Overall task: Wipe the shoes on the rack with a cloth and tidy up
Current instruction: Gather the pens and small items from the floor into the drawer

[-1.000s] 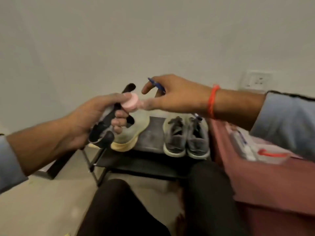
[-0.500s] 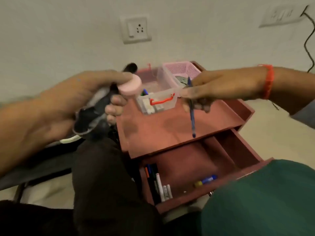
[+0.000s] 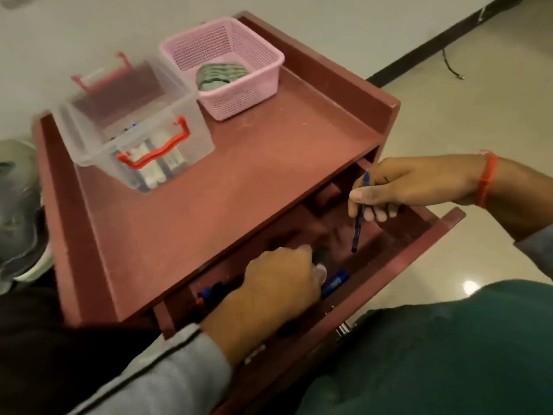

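Note:
My left hand (image 3: pixel 278 283) reaches down into the open drawer (image 3: pixel 425 244) of a red-brown cabinet (image 3: pixel 239 181). Its fingers are curled round a dark object with a pinkish end that is mostly hidden under them. My right hand (image 3: pixel 419 184) hovers over the drawer's right half and pinches a blue pen (image 3: pixel 357 226) that points down. A folded green cloth (image 3: pixel 221 76) lies in a pink basket (image 3: pixel 239 97) on the cabinet top. At the left edge part of a grey shoe (image 3: pixel 18 211) shows.
A clear plastic box (image 3: pixel 89 139) with red handles holds markers on the cabinet top, left of the basket. Inside the drawer lie a blue marker (image 3: pixel 336 283) and several pens (image 3: pixel 209 293). My knees fill the bottom of the view. Tiled floor lies to the right.
My view swung from the shoe rack to the cabinet. My left hand dropped from chest height into the drawer with what it held. My right hand lowered the pen over the drawer.

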